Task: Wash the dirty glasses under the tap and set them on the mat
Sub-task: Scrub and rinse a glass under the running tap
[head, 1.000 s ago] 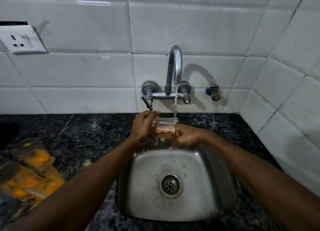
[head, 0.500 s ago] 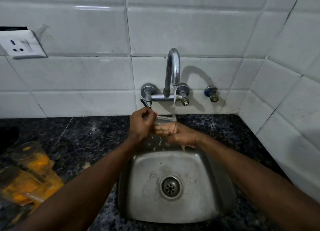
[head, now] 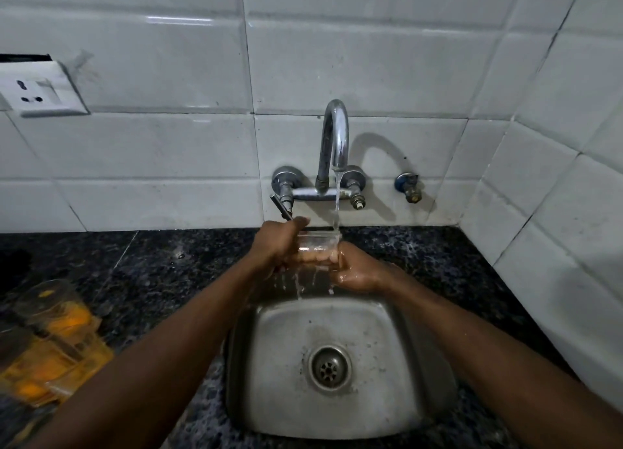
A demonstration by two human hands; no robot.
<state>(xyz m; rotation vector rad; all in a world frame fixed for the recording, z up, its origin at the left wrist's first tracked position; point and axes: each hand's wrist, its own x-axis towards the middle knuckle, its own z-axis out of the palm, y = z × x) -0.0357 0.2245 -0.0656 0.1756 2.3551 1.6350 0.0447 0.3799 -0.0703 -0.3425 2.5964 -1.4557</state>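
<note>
**A:** Where's the glass?

**B:** Centre of frame. The glass (head: 318,251) is mouth up under the tap (head: 333,135), above the far rim of the sink (head: 276,364). My left hand (head: 274,243) has its fingers curled round one side, and my right hand (head: 357,270) wraps the other.

**A:** Risks?

**B:** It's wet and slick. If my grip loosens, it could drop and crack on the steel. Water could splash the counter (head: 151,263) too. The mat (head: 91,357) waits lower left.

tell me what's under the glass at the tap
The sink lies below the glass, its drain nearer the camera. Water runs off the glass into it. The left hand and right hand grip the glass, hiding its base.
</note>
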